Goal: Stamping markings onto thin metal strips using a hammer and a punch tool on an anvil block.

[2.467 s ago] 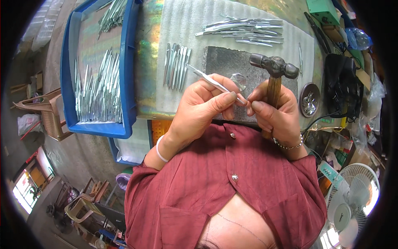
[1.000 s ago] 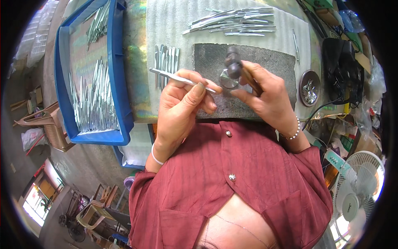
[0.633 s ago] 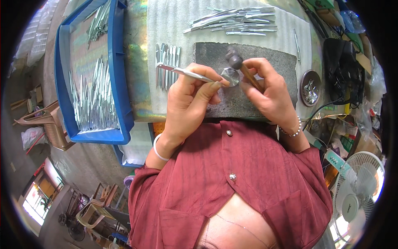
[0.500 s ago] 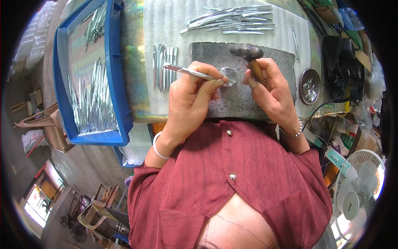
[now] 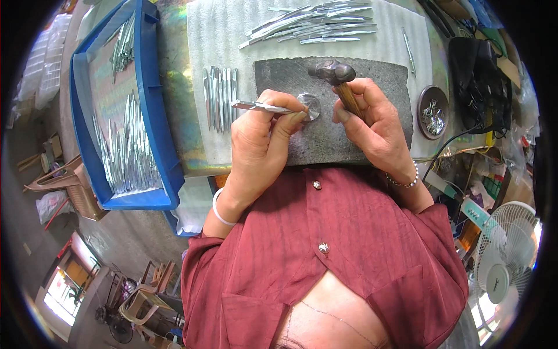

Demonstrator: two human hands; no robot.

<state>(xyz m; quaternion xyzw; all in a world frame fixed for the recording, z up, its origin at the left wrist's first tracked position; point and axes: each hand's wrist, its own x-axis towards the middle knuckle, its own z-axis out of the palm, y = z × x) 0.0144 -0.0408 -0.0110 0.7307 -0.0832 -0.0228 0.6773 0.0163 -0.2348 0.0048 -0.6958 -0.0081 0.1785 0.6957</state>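
A stone block (image 5: 349,134) lay on a foam mat (image 5: 232,35) directly before the person, with a small round metal die (image 5: 311,106) on it. A row of metal strips (image 5: 219,96) lay on the mat left of the block and a spread pile of strips (image 5: 314,23) behind it. A plastic tray (image 5: 154,116) holding more strips stood farther left, a small round dish (image 5: 433,111) right of the block, and a fan (image 5: 503,262) at the near right.

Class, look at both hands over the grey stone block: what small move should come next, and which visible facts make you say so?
Probably a short downward tap. The left hand pins a thin silver metal strip with its tip on the small round steel disc set in the grey stone block. The right hand holds the wooden-handled hammer with its head raised just beyond the disc, apparently not touching the strip.
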